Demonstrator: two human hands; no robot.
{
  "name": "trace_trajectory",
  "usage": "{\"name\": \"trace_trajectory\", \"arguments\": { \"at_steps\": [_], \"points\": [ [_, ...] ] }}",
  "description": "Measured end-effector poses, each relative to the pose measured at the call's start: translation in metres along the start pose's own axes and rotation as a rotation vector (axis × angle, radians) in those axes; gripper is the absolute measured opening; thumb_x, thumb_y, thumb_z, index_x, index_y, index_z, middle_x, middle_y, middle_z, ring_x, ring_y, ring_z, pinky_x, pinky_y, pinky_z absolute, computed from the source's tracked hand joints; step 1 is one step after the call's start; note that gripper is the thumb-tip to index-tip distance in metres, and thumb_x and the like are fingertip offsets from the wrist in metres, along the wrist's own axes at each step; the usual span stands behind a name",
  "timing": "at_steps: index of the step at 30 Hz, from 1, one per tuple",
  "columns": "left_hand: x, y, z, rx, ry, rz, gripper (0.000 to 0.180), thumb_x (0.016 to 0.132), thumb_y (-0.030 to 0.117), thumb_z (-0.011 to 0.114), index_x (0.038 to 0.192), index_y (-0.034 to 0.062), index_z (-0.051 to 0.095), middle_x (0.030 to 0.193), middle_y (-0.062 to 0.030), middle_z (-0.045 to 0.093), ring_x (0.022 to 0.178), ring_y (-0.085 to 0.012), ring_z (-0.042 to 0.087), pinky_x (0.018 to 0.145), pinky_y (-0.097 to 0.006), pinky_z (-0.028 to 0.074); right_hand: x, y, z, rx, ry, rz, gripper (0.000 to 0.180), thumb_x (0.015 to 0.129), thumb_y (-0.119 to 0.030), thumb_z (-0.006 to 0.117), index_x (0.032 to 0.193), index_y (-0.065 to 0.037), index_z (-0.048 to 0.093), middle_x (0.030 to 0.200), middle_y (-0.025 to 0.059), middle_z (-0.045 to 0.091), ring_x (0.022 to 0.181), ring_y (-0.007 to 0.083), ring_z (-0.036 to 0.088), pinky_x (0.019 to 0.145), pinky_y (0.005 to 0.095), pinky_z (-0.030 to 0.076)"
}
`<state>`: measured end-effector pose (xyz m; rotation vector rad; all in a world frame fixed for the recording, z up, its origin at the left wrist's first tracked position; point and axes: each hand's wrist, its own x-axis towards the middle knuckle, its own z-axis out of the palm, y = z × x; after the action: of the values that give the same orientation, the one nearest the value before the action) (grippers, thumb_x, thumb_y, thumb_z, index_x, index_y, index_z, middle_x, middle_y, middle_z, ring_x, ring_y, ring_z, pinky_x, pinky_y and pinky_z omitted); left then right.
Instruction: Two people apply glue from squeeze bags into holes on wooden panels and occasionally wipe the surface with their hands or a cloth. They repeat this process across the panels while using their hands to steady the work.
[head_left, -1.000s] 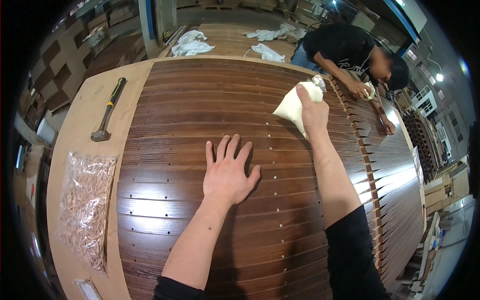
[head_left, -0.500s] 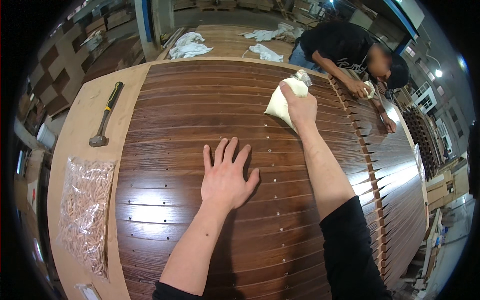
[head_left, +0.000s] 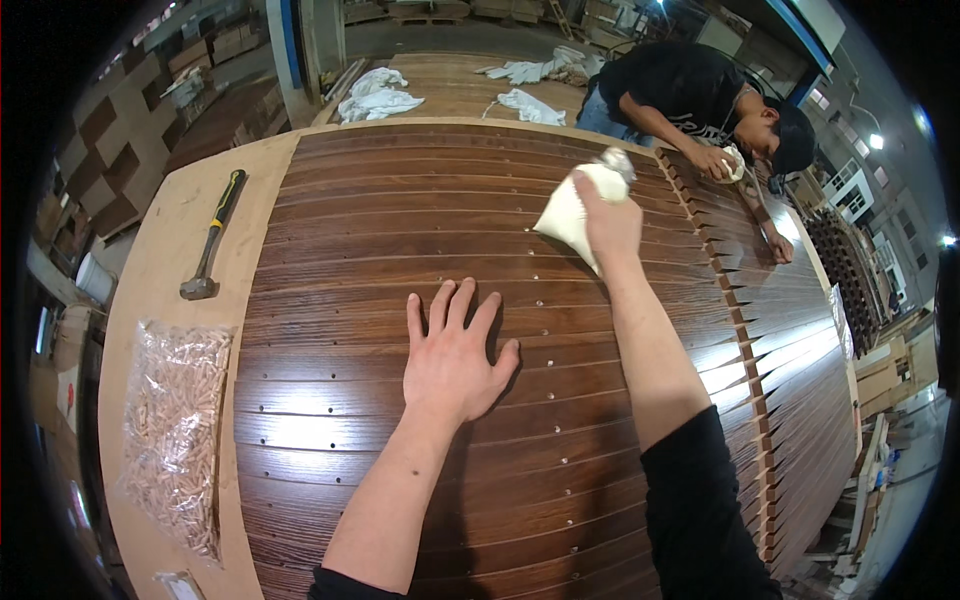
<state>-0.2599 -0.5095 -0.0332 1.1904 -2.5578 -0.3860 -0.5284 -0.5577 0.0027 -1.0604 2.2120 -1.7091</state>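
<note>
My right hand (head_left: 612,225) is wrapped round a plastic bag of pale cream glue (head_left: 568,222), its twisted clear end sticking up above my fingers. The bag's pointed corner is down close to a row of holes in the dark brown wooden boards (head_left: 400,210); whether it touches them I cannot tell. Several holes in that row, running toward me, show whitish spots. Flat on the boards rests my left hand (head_left: 450,350), fingers spread, holding nothing. Other holes at the left look dark.
A hammer (head_left: 212,235) and a clear bag of wooden dowels (head_left: 175,430) lie on the pale board at the left. Across the boards at the far right, a co-worker (head_left: 690,95) leans over with a similar pale bag. White cloths (head_left: 378,95) lie beyond the far edge.
My right hand and the glue bag have shifted very slightly right and toward me. My left hand stays flat in place. The co-worker's bag hand has moved slightly.
</note>
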Motion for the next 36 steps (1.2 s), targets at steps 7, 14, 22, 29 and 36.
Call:
{"name": "trace_trajectory", "arguments": {
  "at_steps": [7, 14, 22, 29, 36],
  "points": [
    [0.002, 0.007, -0.003, -0.005, 0.0, -0.003, 0.064, 0.099, 0.049, 0.057, 0.155, 0.0173, 0.049, 0.166, -0.0124, 0.036, 0.158, -0.0291, 0.024, 0.132, -0.054, 0.008, -0.027, 0.064, -0.079, 1.484, -0.321, 0.522, 0.072, 0.1, -0.074, 0.041, 0.126, -0.011, 0.066, 0.121, 0.0075, 0.07, 0.107, 0.0267, 0.069, 0.061, 0.0318, 0.058],
    [0.0, 0.003, 0.0, 0.027, 0.041, -0.019, 0.061, 0.096, 0.045, 0.063, 0.15, 0.0184, 0.054, 0.163, -0.0115, 0.041, 0.156, -0.0301, 0.028, 0.131, -0.054, 0.012, -0.062, 0.042, -0.071, 1.589, -0.277, 0.609, 0.089, 0.095, -0.087, 0.028, 0.135, -0.013, 0.058, 0.137, 0.0149, 0.062, 0.132, 0.0405, 0.058, 0.071, 0.0457, 0.064],
    [-0.002, 0.006, 0.001, 0.058, 0.065, 0.009, 0.059, 0.094, 0.041, 0.066, 0.148, 0.0188, 0.056, 0.161, -0.0115, 0.043, 0.154, -0.032, 0.032, 0.13, -0.055, 0.016, -0.057, 0.058, -0.072, 1.658, -0.301, 0.562, 0.066, 0.096, -0.072, 0.054, 0.128, -0.014, 0.065, 0.119, 0.0084, 0.07, 0.106, 0.0255, 0.069, 0.052, 0.0251, 0.054],
    [0.002, 0.005, 0.002, 0.072, 0.09, 0.028, 0.058, 0.094, 0.04, 0.067, 0.147, 0.018, 0.057, 0.16, -0.012, 0.045, 0.152, -0.0333, 0.035, 0.129, -0.056, 0.018, -0.051, 0.052, -0.083, 1.891, -0.321, 0.489, 0.056, 0.096, -0.067, 0.057, 0.121, -0.018, 0.068, 0.11, 0.003, 0.072, 0.097, 0.0201, 0.069, 0.05, 0.0256, 0.048],
    [-0.001, 0.012, 0.003, 0.129, 0.198, 0.016, 0.048, 0.098, 0.039, 0.061, 0.141, 0.0173, 0.061, 0.154, -0.0069, 0.053, 0.147, -0.0293, 0.044, 0.124, -0.055, 0.028, -0.07, 0.007, -0.151, 2.16, -0.492, 0.204, 0.057, 0.095, -0.063, 0.063, 0.13, -0.018, 0.063, 0.114, 0.0005, 0.071, 0.102, 0.0226, 0.068, 0.062, 0.0325, 0.052]
  ]
}}
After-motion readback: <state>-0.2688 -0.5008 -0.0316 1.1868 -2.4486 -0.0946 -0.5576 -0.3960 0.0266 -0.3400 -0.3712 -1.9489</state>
